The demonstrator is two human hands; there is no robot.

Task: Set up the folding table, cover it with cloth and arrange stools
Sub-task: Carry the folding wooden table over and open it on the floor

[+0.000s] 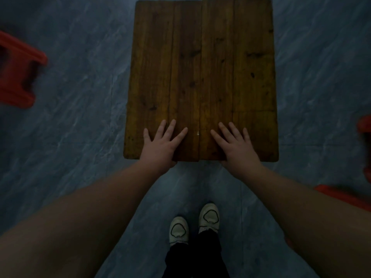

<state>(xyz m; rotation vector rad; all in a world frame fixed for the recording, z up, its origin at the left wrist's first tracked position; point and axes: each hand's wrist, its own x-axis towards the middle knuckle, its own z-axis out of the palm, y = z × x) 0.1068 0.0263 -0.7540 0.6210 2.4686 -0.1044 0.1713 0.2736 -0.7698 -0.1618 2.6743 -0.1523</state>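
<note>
Head camera gave me a dim, straight-down look at the folding table. Its dark wooden planked top ran away from the person in the middle of the blue-grey marbled floor. I could not see its legs, so I could not tell from my feed whether it stood raised or lay flat.

The left hand and right hand both rested palm-down on the near end of the top, one on each side of the centre seam, fingers straight and spread wide, holding nothing. The thumbs were hidden at the near edge, and I could not tell whether they hooked under it.

One red stool sat well off to the left, and more red stool parts showed at the right border. White shoes stood just short of the table.
</note>
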